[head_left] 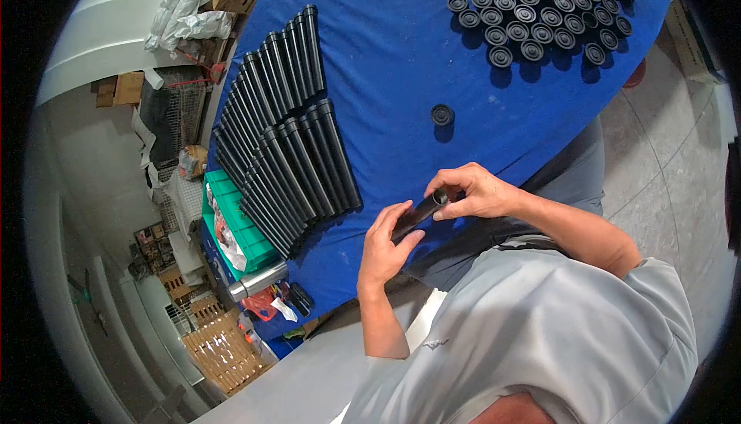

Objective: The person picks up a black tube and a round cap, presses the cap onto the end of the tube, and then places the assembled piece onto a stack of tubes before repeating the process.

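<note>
Left hand (380,253) has its fingers and thumb round a black tube (417,217) over the blue cloth's (386,61) near edge, lower end hidden by that hand. Right hand (486,194) is pinching the open rim; can't make out much under those fingers. Top caps (527,13) get cut off.

Just below centre, the left hand (384,245) and right hand (482,195) are holding a tube (417,217); caps (551,16) are lying upper right.
</note>
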A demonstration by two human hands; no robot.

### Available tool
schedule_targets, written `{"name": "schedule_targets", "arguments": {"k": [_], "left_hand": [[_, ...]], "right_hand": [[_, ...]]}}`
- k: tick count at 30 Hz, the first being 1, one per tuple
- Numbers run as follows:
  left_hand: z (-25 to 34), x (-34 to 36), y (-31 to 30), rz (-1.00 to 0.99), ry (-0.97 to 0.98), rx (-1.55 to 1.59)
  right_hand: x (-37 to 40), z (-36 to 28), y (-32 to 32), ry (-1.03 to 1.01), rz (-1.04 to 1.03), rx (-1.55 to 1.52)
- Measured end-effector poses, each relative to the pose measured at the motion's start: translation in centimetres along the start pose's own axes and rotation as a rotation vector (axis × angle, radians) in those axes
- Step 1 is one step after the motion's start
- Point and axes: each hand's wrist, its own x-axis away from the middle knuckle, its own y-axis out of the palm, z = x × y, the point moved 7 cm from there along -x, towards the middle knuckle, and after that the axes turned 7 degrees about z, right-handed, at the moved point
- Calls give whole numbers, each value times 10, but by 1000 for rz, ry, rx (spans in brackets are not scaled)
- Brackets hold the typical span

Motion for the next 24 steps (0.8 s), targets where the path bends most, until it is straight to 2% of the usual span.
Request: {"name": "schedule_targets", "arguments": {"k": [3,9,12,18,21,24], "left_hand": [[-20,4,2,-39,-192,-23],[-19,6,3,-80,-112,48],[-10,4,1,-34,-81,58],[-25,9,4,-32,-147,12],[-45,21,4,91,-238,231],[-39,29,2,353,-232,1051]], "right_hand": [[0,-5,-1,24,-8,28],[1,-1,-1,27,40,-29],[1,0,0,14,36,-20],[1,-1,-1,38,11,63],[-2,-8,3,-4,-15,108],[0,-10,12,-129,-51,240]]}}
